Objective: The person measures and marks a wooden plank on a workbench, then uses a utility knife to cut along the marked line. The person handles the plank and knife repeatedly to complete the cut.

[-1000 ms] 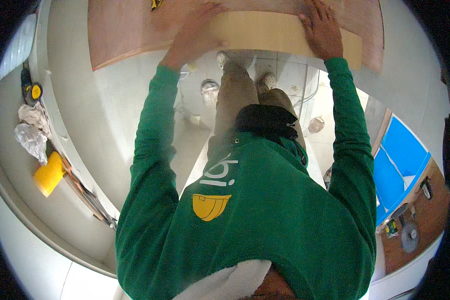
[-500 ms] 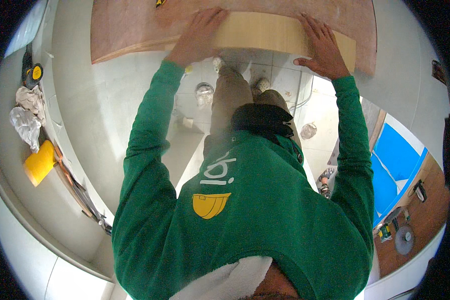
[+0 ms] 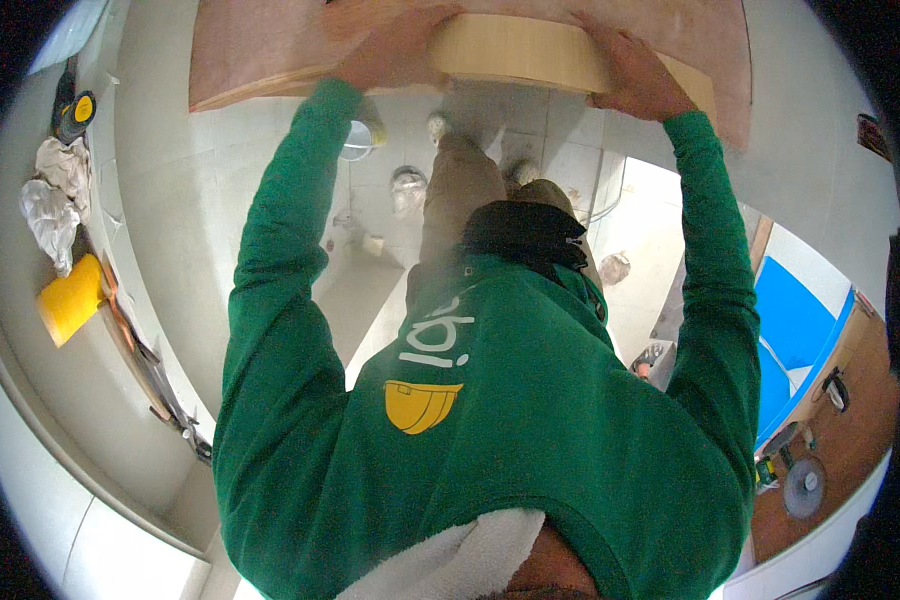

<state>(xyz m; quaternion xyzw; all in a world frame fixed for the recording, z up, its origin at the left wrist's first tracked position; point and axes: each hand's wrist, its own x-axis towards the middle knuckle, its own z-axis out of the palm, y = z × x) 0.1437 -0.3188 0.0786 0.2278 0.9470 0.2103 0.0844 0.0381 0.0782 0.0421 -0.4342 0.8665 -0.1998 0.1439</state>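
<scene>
Strip of pale yellow wood (image 3: pixel 520 48), flat and long, lies along the near edge of the reddish-brown wooden bench (image 3: pixel 260 50). Right hand (image 3: pixel 625 65) grips it across the width: fingers over the top, thumb at the near edge. Left hand (image 3: pixel 400 50) is on the strip's left part, fingers over the top; blurred, can't tell if its grip is closed.

Markings: green long-sleeved sweatshirt (image 3: pixel 540 420) carries pale lettering (image 3: pixel 435 340), partly lost in folds, plus a yellow hard-hat graphic (image 3: pixel 420 405). Far left, a black-and-yellow tool with a round face (image 3: pixel 75 115), print too small to read; crumpled whitish plastic (image 3: pixel 48 220) and a curved yellow sheet (image 3: pixel 70 300) nearer the body. Right side: bright blue panel (image 3: pixel 795 310), grey round disc (image 3: pixel 804 488), small green-and-yellow pack (image 3: pixel 765 472), print illegible.
</scene>
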